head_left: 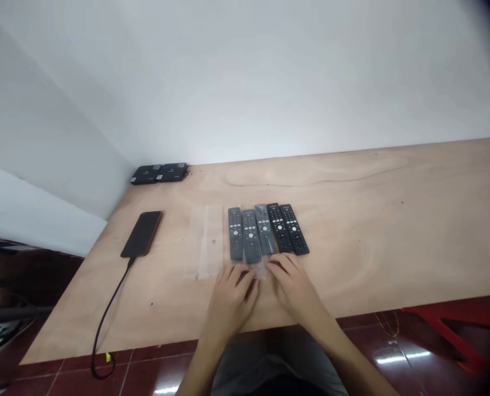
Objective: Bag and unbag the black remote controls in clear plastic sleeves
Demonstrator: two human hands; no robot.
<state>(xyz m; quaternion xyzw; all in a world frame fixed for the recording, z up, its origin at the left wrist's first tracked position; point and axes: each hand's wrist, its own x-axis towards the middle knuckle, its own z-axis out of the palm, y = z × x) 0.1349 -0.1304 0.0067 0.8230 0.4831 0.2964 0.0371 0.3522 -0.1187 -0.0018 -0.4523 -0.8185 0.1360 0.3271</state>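
Five... several slim black remote controls lie side by side in a row in front of my hands. Clear plastic sleeves cover the left remote (235, 234), the second remote (251, 236) and the middle remote (265, 230). To their right, the fourth remote (280, 227) and the rightmost remote (294, 229) look bare. My left hand (231, 294) rests at the near ends of the two left remotes, fingers apart, fingertips at the loose plastic. My right hand (292, 283) is by the near ends of the middle and fourth remotes, its fingers extended over the plastic edge; its thumb is hard to see.
Flat clear plastic sleeves (210, 241) lie left of the row. A phone (142, 234) with a black cable (109, 308) is farther left on the wooden table (372, 236). Two black boxes (159, 173) sit by the wall. A red chair (455, 324) stands at right.
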